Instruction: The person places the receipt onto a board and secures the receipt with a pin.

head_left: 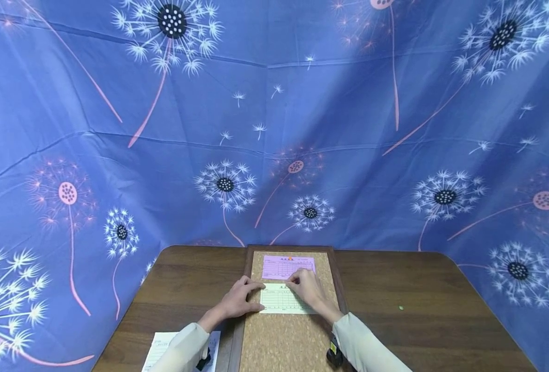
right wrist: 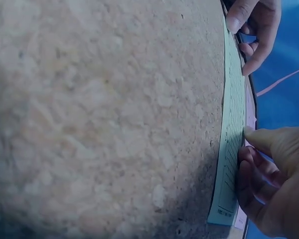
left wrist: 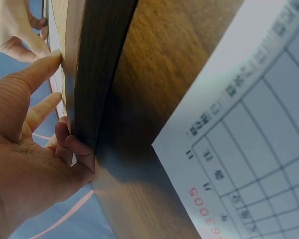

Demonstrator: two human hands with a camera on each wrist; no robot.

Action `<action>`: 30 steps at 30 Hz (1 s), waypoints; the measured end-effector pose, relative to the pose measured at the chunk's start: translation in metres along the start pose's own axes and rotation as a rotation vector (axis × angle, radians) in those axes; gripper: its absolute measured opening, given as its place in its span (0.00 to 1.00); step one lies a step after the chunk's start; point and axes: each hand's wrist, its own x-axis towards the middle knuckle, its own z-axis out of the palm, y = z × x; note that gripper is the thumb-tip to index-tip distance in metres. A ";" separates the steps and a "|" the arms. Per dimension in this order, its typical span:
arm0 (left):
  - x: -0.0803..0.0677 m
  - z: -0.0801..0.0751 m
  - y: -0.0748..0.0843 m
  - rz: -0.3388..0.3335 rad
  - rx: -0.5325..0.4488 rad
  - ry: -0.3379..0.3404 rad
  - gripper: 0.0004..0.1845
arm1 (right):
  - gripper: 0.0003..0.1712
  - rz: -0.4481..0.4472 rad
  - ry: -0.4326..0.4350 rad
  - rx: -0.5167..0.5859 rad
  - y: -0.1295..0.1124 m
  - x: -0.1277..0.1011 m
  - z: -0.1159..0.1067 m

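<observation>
Left hand [head_left: 240,298] spread, touching green slip [head_left: 276,302]; right hand [head_left: 308,285] curled there, hold unclear. White form [left wrist: 269,119]: red "63005" [left wrist: 198,205].

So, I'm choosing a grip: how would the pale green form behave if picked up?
The pale green form looks like a thin sheet, so it would likely flop and feel very light. Since it lies flat on the cork board, its edge may be hard to lift.

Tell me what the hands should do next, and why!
Perhaps the right hand should press the top edge of the pale green rectangular paper slip: it is right there, while the left hand touches the slip's left side on the tan cork board.
</observation>
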 end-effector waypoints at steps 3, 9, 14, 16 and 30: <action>0.000 0.001 0.000 -0.010 -0.001 -0.005 0.28 | 0.02 0.017 -0.018 0.000 -0.001 0.000 -0.001; 0.001 -0.001 0.002 -0.026 0.008 -0.012 0.28 | 0.04 0.047 -0.043 0.028 0.000 0.003 -0.004; 0.003 0.000 0.001 -0.029 0.018 -0.017 0.28 | 0.04 0.051 -0.071 0.037 0.006 0.002 -0.005; 0.004 0.000 0.000 -0.030 0.026 -0.016 0.29 | 0.07 0.052 -0.087 0.043 0.008 0.000 -0.006; -0.008 0.000 0.008 -0.036 0.020 -0.034 0.27 | 0.12 -0.139 -0.056 0.060 0.011 -0.028 -0.015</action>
